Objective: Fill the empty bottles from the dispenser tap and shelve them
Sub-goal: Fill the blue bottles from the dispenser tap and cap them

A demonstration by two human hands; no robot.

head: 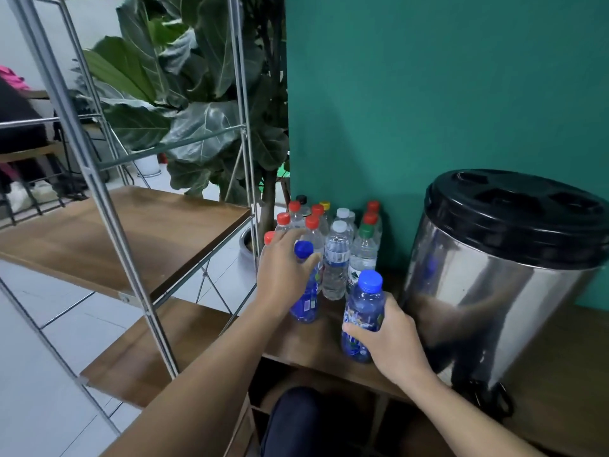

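Right now your left hand (284, 270) curls around the neck of a blue-tinted plastic bottle with a blue screw cap (304, 293); thumb and fingers pinch just under the cap, and the bottle stands upright on the brown wooden cabinet top (316, 341). Your right hand (390, 341) wraps the lower body of a second blue-tinted plastic bottle with a lighter blue cap (364, 316), fingers curled round its printed label, thumb side hidden. That bottle is upright too; whether its base touches the wood, cannot tell.

At 12 o'clock from the two hands sits a cluster of clear plastic bottles (336, 255), packed close together against the teal wall (445, 94), with red, white, green, yellow and black caps. The left-hand bottle is just beside that cluster, at its 7 o'clock edge.

At 3 o'clock from your right hand stands the steel cylindrical dispenser with a black plastic lid (501, 275), on the same cabinet top, near the right-hand bottle. Its dark tap (484, 397) hangs low at the front, at roughly 4 o'clock from your right hand.

At 9 o'clock stands the metal-framed rack with brown wooden shelves (131, 239), two shelf boards visible. Behind it, at 11 o'clock, is a large-leafed green plant (184, 103). Your dark-clothed knee (296, 420) shows at 6 o'clock, below the cabinet edge.
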